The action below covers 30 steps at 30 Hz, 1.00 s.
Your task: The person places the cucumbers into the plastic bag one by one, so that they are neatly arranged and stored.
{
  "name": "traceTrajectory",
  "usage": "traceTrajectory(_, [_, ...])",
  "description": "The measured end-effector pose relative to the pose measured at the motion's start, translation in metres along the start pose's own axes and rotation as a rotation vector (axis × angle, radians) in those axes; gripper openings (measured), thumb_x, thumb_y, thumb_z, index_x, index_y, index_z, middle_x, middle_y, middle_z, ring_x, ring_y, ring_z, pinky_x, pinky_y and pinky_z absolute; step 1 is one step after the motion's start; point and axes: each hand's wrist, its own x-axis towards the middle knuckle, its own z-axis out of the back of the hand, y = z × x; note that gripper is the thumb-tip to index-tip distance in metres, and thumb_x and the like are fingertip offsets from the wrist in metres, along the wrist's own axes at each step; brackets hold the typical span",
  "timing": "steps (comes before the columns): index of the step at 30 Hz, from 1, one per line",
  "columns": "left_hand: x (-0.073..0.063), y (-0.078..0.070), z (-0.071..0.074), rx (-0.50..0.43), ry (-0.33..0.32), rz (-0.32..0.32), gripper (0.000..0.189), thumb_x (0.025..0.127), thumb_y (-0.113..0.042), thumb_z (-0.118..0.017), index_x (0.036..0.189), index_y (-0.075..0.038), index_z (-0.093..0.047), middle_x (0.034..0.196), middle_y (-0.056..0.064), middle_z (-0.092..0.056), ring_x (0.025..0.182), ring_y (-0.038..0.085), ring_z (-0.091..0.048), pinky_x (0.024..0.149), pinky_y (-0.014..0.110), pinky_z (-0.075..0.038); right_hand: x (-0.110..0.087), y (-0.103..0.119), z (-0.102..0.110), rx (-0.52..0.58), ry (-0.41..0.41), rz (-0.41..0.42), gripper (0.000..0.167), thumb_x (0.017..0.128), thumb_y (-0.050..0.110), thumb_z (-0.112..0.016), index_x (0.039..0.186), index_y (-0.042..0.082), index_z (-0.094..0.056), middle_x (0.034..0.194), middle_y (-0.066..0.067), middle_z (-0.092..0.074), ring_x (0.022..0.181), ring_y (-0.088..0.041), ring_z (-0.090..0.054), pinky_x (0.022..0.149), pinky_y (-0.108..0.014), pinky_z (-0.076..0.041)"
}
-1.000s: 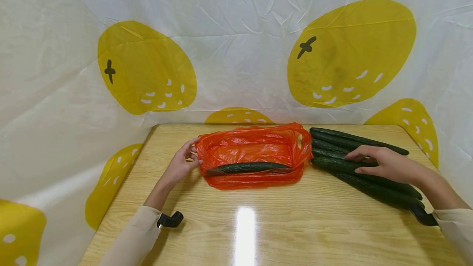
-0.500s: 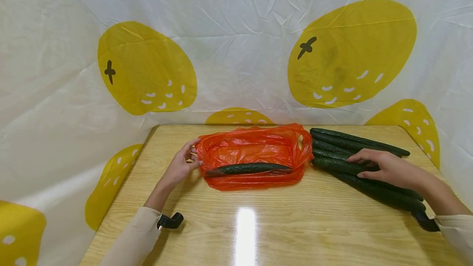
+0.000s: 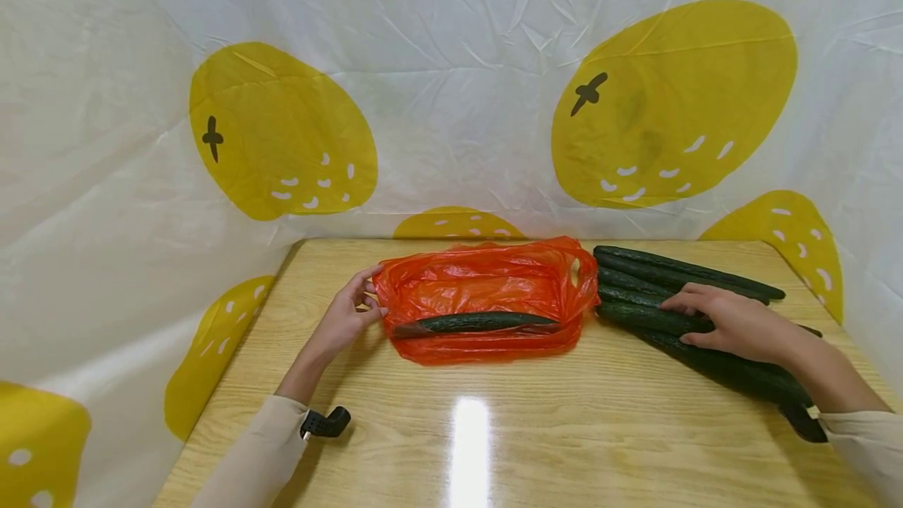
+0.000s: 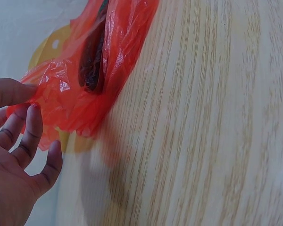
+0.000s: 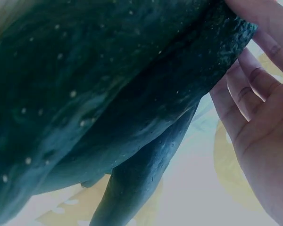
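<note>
In the head view a red plastic bag (image 3: pixel 480 288) lies spread on the table, with one cucumber (image 3: pixel 487 323) along its near side. My left hand (image 3: pixel 344 312) pinches the bag's left edge between thumb and fingertips, as the left wrist view also shows, with the little finger apart. On the right, my right hand (image 3: pixel 744 324) grips a cucumber (image 3: pixel 628 316) from the pile, fingers on its far side and thumb on the near side. The right wrist view shows thumb and fingers on either side of the cucumber (image 5: pixel 217 52). My palm and wrist hide part of the pile.
Several more cucumbers lie side by side right of the bag, among them one at the back (image 3: pixel 684 266) and one in front (image 3: pixel 734 371). The wooden table (image 3: pixel 395 429) meets a white sheet (image 3: pixel 458 132) with yellow fruit prints behind and at the left.
My right hand has turned a little, and the right end of the cucumber it grips has swung up and away from the front one. The left hand and bag have barely moved.
</note>
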Motion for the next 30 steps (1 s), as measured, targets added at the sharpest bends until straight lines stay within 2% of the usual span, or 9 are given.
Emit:
traceTrajectory(4, [-0.001, 0.001, 0.000, 0.002, 0.004, 0.003, 0.074, 0.090, 0.009, -0.068, 0.155, -0.007, -0.039, 0.112, 0.022, -0.050, 0.088, 0.023, -0.055, 0.069, 0.025, -0.049, -0.001, 0.001, 0.001, -0.014, 0.027, -0.013, 0.046, 0.081, 0.026, -0.085, 0.124, 0.018, -0.070, 0.107, 0.010, -0.059, 0.091, -0.009, -0.061, 0.066, -0.028, -0.050])
traceTrajectory(9, [-0.001, 0.002, 0.000, 0.001, 0.004, -0.005, 0.073, 0.089, 0.011, -0.067, 0.155, -0.006, -0.039, 0.112, 0.022, -0.050, 0.088, 0.024, -0.055, 0.069, 0.023, -0.049, 0.001, -0.001, 0.004, -0.009, 0.025, 0.029, 0.047, 0.080, 0.023, -0.087, 0.122, 0.014, -0.070, 0.107, 0.007, -0.060, 0.090, -0.011, -0.062, 0.069, -0.032, -0.053])
traceTrajectory(12, [0.000, 0.002, 0.000, -0.001, 0.003, -0.007, 0.073, 0.089, 0.011, -0.067, 0.155, -0.006, -0.039, 0.112, 0.022, -0.050, 0.089, 0.025, -0.055, 0.069, 0.022, -0.049, 0.002, -0.001, 0.006, -0.028, 0.027, 0.026, 0.045, 0.079, 0.024, -0.087, 0.121, 0.015, -0.071, 0.107, 0.009, -0.061, 0.089, -0.009, -0.061, 0.069, -0.032, -0.053])
traceTrajectory(20, [0.001, 0.003, 0.000, 0.012, 0.004, 0.000, 0.073, 0.089, 0.010, -0.068, 0.155, -0.005, -0.039, 0.112, 0.022, -0.051, 0.090, 0.029, -0.056, 0.070, 0.022, -0.049, 0.000, 0.000, 0.010, -0.096, 0.042, 0.003, 0.046, 0.079, 0.031, -0.086, 0.121, 0.019, -0.071, 0.102, 0.015, -0.059, 0.087, -0.005, -0.061, 0.061, -0.026, -0.047])
traceTrajectory(30, [0.003, 0.005, -0.001, 0.018, 0.006, 0.001, 0.073, 0.089, 0.008, -0.069, 0.155, -0.005, -0.039, 0.113, 0.023, -0.052, 0.091, 0.027, -0.056, 0.069, 0.022, -0.049, -0.003, -0.007, 0.012, -0.033, -0.043, 0.141, 0.046, 0.079, 0.020, -0.087, 0.121, 0.014, -0.071, 0.105, 0.014, -0.060, 0.086, 0.002, -0.057, 0.063, -0.026, -0.051])
